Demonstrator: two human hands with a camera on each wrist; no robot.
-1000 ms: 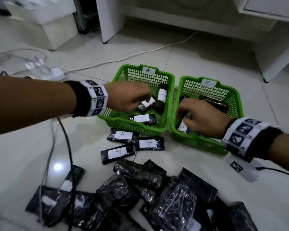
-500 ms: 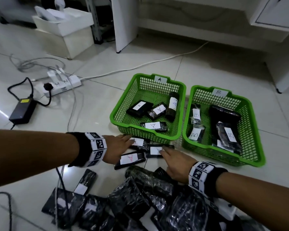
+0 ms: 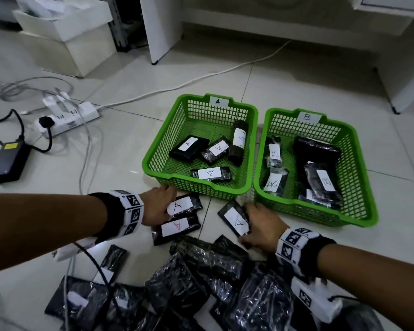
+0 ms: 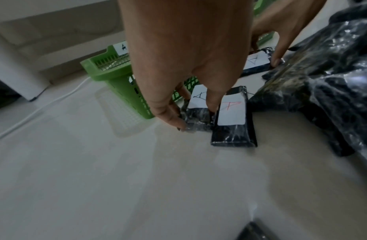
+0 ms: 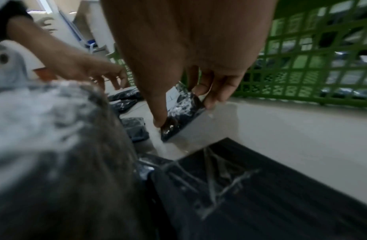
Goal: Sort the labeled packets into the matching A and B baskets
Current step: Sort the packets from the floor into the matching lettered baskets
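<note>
Two green baskets stand side by side on the tiled floor: basket A (image 3: 153,149) on the left, basket B (image 3: 304,212) on the right, each with several labeled black packets inside. Just in front of basket A, my left hand (image 3: 164,204) pinches a black packet labeled A (image 3: 184,206) between thumb and fingers (image 4: 176,121). A packet with a red A (image 3: 177,226) lies right beside it. My right hand (image 3: 253,223) grips another A packet (image 3: 234,219) by its long edges, its near end tilted up in the right wrist view (image 5: 182,113).
A heap of black wrapped packets (image 3: 213,283) fills the floor close to me. On the left lie a power strip (image 3: 69,118), a black adapter (image 3: 7,161) and loose cables. A white box (image 3: 65,39) and white furniture legs (image 3: 160,27) stand behind.
Both hands left the baskets and came down to the packets on the floor in front of basket A. Each now holds an A packet; the right one's packet has turned.
</note>
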